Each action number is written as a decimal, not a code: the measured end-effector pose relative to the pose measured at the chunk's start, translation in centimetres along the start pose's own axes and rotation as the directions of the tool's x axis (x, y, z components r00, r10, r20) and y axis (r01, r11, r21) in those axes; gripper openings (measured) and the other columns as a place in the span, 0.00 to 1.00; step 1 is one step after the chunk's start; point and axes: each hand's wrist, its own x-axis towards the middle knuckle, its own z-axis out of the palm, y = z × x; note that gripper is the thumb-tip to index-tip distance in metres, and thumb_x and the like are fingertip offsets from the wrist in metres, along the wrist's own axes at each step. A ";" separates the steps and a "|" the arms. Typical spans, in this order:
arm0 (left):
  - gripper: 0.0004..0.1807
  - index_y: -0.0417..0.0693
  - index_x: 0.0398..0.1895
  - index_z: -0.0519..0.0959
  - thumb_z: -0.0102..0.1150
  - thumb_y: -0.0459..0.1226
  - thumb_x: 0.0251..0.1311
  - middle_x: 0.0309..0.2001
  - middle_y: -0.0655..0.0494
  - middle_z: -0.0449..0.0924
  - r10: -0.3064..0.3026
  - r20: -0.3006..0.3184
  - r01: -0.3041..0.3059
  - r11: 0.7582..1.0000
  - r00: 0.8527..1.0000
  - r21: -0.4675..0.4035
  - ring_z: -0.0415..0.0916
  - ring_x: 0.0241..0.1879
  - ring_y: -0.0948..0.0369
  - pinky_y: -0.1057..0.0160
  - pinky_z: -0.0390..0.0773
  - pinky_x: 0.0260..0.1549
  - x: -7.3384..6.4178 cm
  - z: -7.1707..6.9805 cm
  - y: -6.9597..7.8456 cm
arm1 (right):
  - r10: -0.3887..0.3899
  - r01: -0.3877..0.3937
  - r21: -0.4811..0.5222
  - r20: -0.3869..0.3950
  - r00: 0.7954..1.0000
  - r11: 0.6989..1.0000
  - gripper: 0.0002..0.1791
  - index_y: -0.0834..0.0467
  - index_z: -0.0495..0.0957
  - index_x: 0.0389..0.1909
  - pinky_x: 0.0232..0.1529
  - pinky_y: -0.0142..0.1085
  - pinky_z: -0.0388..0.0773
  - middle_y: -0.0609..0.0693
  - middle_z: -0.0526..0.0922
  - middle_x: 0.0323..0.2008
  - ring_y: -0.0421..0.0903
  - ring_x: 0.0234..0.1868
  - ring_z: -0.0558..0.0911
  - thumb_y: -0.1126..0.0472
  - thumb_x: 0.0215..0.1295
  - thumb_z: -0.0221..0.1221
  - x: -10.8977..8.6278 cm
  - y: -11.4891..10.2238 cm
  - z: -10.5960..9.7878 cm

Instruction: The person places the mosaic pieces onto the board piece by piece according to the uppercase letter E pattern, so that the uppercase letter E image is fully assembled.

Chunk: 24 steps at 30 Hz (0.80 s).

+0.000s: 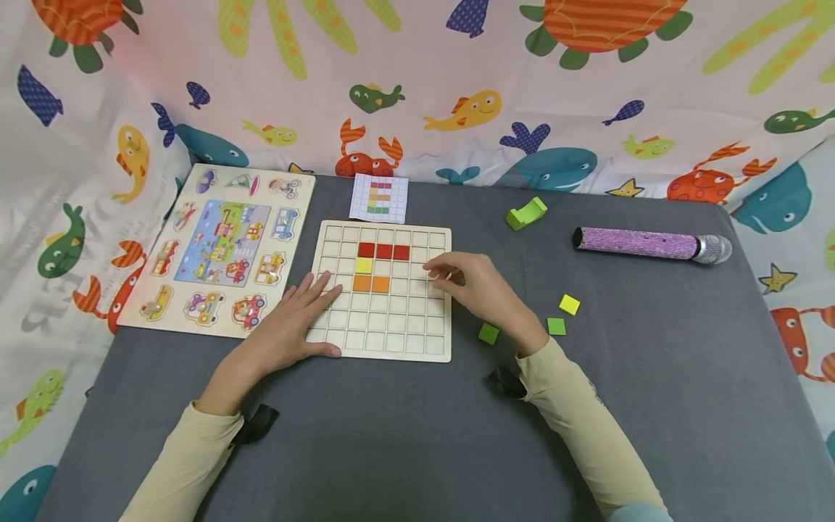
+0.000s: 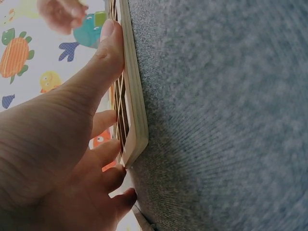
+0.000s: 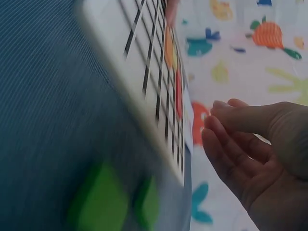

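Note:
A wooden grid board [image 1: 404,341] lies on the grey table. In its cells sit three red tiles [image 1: 383,251], a yellow tile [image 1: 363,266] and two orange tiles [image 1: 371,283]. My left hand [image 1: 296,322] rests flat on the board's lower left corner, fingers straight, thumb [image 2: 103,53] along the board's edge [image 2: 134,110]. My right hand [image 1: 470,286] hovers at the board's right edge, with its fingers [image 3: 231,139] loosely bent and nothing seen in them. Two green tiles [image 1: 488,333] [image 1: 556,326] and a yellow tile [image 1: 570,304] lie loose to its right.
A small pattern card [image 1: 380,197] lies behind the board. A vehicle peg puzzle [image 1: 218,246] lies at the left. A green block [image 1: 525,213] and a purple glitter microphone [image 1: 646,243] lie at the back right. A sea-animal cloth surrounds the table.

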 end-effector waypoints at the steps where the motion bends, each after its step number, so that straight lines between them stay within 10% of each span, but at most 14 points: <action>1: 0.57 0.45 0.76 0.55 0.72 0.57 0.46 0.78 0.44 0.43 -0.004 0.004 0.004 1.000 1.000 0.000 0.34 0.77 0.44 0.39 0.42 0.71 0.0 0.0 0.0 | 0.015 -0.015 -0.001 -0.004 1.000 1.000 0.15 0.63 0.81 0.51 0.43 0.39 0.81 0.54 0.85 0.41 0.45 0.41 0.82 0.70 0.63 0.63 -0.6 0.4 -0.5; 11: 0.58 0.45 0.77 0.54 0.73 0.56 0.46 0.78 0.45 0.42 -0.019 0.020 0.019 1.000 1.000 -0.003 0.33 0.77 0.45 0.40 0.41 0.71 0.2 0.0 -0.1 | 0.047 -0.047 -0.045 -0.004 0.999 0.998 0.18 0.62 0.82 0.51 0.39 0.41 0.82 0.51 0.85 0.37 0.43 0.36 0.82 0.71 0.58 0.67 -6.2 4.1 -4.4; 24: 0.58 0.45 0.77 0.54 0.74 0.56 0.45 0.78 0.45 0.42 -0.027 0.025 0.027 1.000 0.999 -0.012 0.31 0.77 0.46 0.41 0.40 0.72 0.3 0.2 -0.1 | 0.074 -0.028 -0.235 0.187 0.980 0.972 0.24 0.66 0.80 0.52 0.46 0.46 0.79 0.53 0.84 0.41 0.49 0.42 0.81 0.75 0.52 0.69 -9.5 4.5 -5.2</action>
